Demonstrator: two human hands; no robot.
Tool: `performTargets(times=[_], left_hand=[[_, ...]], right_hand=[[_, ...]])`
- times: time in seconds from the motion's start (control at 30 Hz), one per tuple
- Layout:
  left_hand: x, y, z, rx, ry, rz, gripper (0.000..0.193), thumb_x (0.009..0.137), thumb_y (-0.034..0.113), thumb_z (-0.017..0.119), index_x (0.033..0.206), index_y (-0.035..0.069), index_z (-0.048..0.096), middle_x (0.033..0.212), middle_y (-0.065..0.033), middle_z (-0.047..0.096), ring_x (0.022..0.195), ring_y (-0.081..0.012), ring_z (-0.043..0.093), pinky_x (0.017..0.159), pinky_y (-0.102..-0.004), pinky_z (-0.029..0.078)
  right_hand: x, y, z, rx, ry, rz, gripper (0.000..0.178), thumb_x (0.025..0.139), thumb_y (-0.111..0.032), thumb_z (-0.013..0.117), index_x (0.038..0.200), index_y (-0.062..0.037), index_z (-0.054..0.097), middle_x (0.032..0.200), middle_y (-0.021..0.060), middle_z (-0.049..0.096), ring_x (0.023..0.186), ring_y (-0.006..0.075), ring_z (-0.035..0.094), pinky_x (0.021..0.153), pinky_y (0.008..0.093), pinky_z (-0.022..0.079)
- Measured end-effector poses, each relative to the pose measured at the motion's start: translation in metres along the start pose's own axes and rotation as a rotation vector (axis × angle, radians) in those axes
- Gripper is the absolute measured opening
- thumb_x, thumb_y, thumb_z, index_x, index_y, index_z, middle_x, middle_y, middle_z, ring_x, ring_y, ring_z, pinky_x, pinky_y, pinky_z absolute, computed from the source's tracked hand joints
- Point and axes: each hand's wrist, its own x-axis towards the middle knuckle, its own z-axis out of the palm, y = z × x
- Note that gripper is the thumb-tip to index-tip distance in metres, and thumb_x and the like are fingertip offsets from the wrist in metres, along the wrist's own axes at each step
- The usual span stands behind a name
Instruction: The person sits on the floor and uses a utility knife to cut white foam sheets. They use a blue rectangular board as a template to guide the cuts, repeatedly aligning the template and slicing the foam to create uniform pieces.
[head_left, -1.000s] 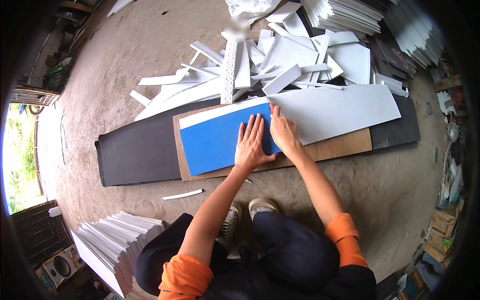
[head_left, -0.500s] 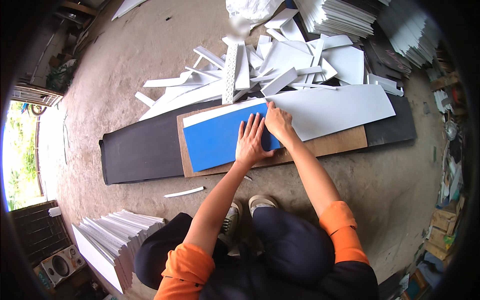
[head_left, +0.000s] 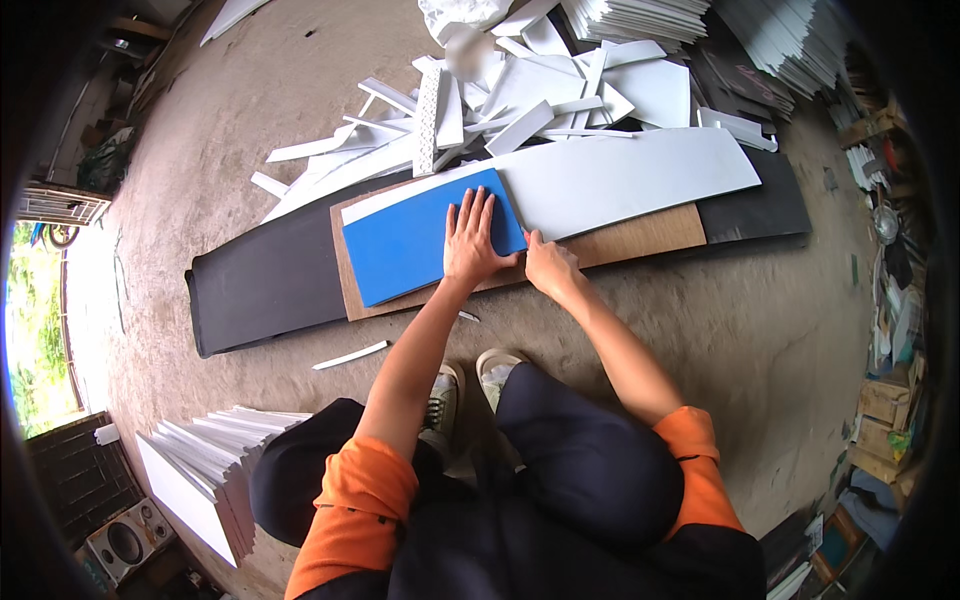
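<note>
Right hand has slid down to the blue sheet's near corner; left hand, flat and open, pins it to the brown board; right's grip unclear.

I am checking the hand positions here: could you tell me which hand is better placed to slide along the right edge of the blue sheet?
Probably the right hand: it sits at the blue sheet's lower right corner, on the brown board. The left hand lies flat on the sheet, pinning it.
</note>
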Motion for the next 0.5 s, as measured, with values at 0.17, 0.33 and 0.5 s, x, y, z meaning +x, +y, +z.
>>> performTargets(times=[0.17,0.33,0.5], left_hand=[[0.0,0.002,-0.001,0.045,-0.034,0.004,0.101,0.053,0.05,0.071,0.132,0.005,0.028,0.14,-0.0101,0.024,0.131,-0.024,0.017,0.106,-0.0439,0.013],[0.0,0.003,-0.002,0.06,-0.045,0.004,0.1,0.053,0.05,0.071,0.132,0.005,0.028,0.139,-0.0106,0.024,0.131,-0.0244,0.018,0.106,-0.0439,0.013],[-0.001,0.002,-0.003,0.038,-0.011,0.021,0.101,0.051,0.049,0.073,0.131,0.004,0.03,0.138,-0.0116,0.026,0.131,-0.0253,0.019,0.106,-0.0442,0.013]], right_hand=[[-0.026,0.012,0.016,-0.024,0.073,-0.046,0.019,0.086,-0.014,0.037,0.095,0.0016,0.039,0.074,0.0275,0.059,0.073,0.0405,0.06,0.063,0.0476,0.048],[-0.037,0.02,0.027,-0.026,0.087,-0.065,0.016,0.085,-0.012,0.038,0.095,0.0006,0.037,0.069,0.0242,0.06,0.068,0.0387,0.061,0.057,0.0457,0.05],[-0.043,0.02,0.033,-0.051,0.134,-0.062,0.015,0.084,-0.011,0.04,0.095,-0.0002,0.037,0.067,0.0228,0.06,0.064,0.0373,0.062,0.056,0.0448,0.05]])
